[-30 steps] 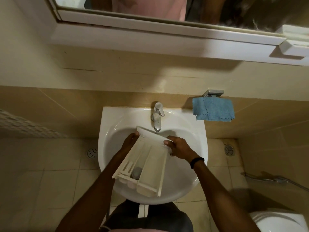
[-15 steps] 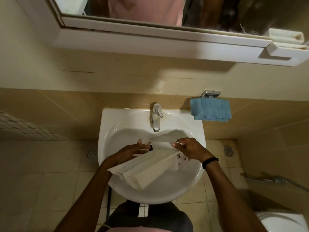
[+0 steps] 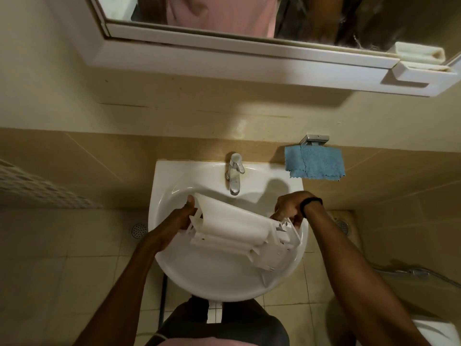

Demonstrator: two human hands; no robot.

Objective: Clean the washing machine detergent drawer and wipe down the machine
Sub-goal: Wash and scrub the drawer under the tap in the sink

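The drawer (image 3: 237,228) hangs over the sink (image 3: 212,278), clear of the bowl and held between both hands. A second ago it lay lengthwise with its compartments facing up and one end under the tap (image 3: 234,173). Half a second ago it was partway through a turn. Now it lies crosswise from the sink's left side to its right edge, with the smooth underside and the ribbed mouldings uppermost and the compartments out of sight. The left hand (image 3: 184,218) grips the left end, fingers curled under it and the thumb standing up against the end wall, and has shifted only slightly toward the left rim. The right hand (image 3: 289,208) grips the right end with its fingers curled over the top. It has swung out from the middle of the bowl to the right rim, and the dark band (image 3: 310,203) on its wrist now sits over that edge. The drawer's right end tilts down toward the front right of the bowl. The tap shows no water. The blue cloth (image 3: 315,166) hangs on the wall beside the sink's back right corner, as before.
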